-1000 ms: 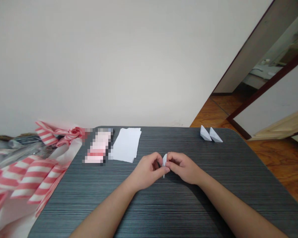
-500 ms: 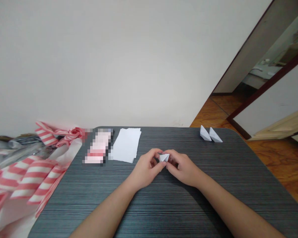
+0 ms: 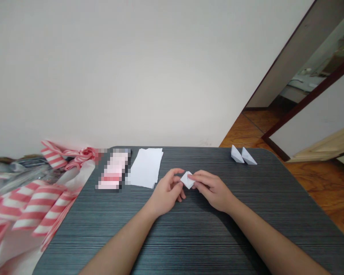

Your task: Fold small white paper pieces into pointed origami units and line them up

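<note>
A small folded white paper (image 3: 188,181), now a flat diamond shape, is held between my two hands above the middle of the table. My left hand (image 3: 167,193) pinches its left corner between thumb and fingers. On the other side my right hand (image 3: 213,190) grips the right edge, with fingertips over the top face. At the far right of the table stand two folded paper boats (image 3: 243,155), side by side. A stack of white paper sheets (image 3: 145,168) lies to the left, beyond my left hand.
A pixelated pink-and-white rectangular thing (image 3: 114,170) lies left of the sheets. The dark, wood-grained table (image 3: 177,240) meets a pale wall (image 3: 149,76) at its back edge. Red-and-white striped cloth (image 3: 37,202) is heaped at the left. A doorway and wooden floor (image 3: 323,187) are at the right.
The folded paper has turned from a small standing, pocket-like form into a flattened diamond facing up. My left fingers have spread slightly, and my right fingers have shifted onto its top face.
</note>
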Demonstrator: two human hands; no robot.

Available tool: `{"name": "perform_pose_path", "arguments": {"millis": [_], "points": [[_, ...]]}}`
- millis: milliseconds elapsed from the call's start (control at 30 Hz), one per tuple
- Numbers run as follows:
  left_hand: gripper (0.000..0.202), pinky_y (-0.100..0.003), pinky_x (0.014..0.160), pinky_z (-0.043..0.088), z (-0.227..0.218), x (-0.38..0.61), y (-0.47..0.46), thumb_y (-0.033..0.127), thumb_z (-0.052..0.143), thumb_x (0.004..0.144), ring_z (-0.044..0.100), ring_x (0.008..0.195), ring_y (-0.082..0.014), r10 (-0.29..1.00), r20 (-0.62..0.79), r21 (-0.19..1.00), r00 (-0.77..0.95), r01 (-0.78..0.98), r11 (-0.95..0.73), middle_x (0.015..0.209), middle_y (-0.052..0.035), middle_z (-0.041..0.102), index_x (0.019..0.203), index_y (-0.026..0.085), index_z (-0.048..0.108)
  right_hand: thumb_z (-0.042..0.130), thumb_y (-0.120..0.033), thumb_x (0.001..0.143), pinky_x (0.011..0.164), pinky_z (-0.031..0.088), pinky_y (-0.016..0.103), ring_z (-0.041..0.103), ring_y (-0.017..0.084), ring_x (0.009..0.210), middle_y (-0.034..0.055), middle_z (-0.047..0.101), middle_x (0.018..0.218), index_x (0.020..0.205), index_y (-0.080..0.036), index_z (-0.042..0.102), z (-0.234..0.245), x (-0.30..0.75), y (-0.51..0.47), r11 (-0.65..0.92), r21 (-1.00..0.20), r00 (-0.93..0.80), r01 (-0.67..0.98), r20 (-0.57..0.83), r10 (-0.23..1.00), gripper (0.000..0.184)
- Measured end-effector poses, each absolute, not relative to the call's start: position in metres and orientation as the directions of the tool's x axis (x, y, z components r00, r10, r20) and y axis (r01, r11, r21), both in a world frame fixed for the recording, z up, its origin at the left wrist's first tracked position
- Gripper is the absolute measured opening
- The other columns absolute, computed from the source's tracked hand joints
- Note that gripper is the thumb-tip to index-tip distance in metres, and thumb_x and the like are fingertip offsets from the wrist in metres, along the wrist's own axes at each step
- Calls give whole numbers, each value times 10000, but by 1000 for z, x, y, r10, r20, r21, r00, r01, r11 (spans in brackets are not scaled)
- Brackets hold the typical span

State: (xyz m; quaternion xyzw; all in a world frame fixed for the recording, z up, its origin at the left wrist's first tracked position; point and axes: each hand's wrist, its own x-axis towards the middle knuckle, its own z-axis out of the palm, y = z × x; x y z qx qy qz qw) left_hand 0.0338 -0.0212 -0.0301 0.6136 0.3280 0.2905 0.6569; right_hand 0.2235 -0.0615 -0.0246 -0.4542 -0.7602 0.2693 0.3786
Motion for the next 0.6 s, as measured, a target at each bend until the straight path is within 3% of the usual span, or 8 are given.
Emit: {"name": "perform_pose_path", "arguments": {"millis": [233,400,500,600], "points": [[280,-213,501,438,-32,36,-21,358,523,827,544,535,-102,783,-101,991,614,130,25,650,7,572,1034,171,532,470,-176,892,798,439,296,568,163,886,57,613,970,1071,-222,624,-27,223,-63,466,-748,-342,472,332,879,240],[222,-203,500,423,-33,35,-21,354,521,825,538,534,-99,779,-115,984,616,176,5,622,9,567,930,162,560,518,-233,870,637,463,244,602,133,711,37,646,885,1116,-191,533,-32,220,-64,265,-849,-191,458,197,961,251],[196,-197,501,417,-33,34,-22,347,524,823,531,533,-95,780,-108,984,617,180,-6,621,14,563,884,163,558,513,-274,872,564,430,226,575,123,608,12,631,713,896,-174,606,-30,218,-64,218,-821,-202,528,128,971,139],[186,-194,499,413,-33,34,-22,345,528,819,523,527,-91,778,-109,982,619,191,-14,619,17,561,854,165,556,482,-281,888,547,415,217,558,110,541,-4,597,594,727,-164,599,-28,217,-64,204,-805,-222,557,92,971,230]]}}
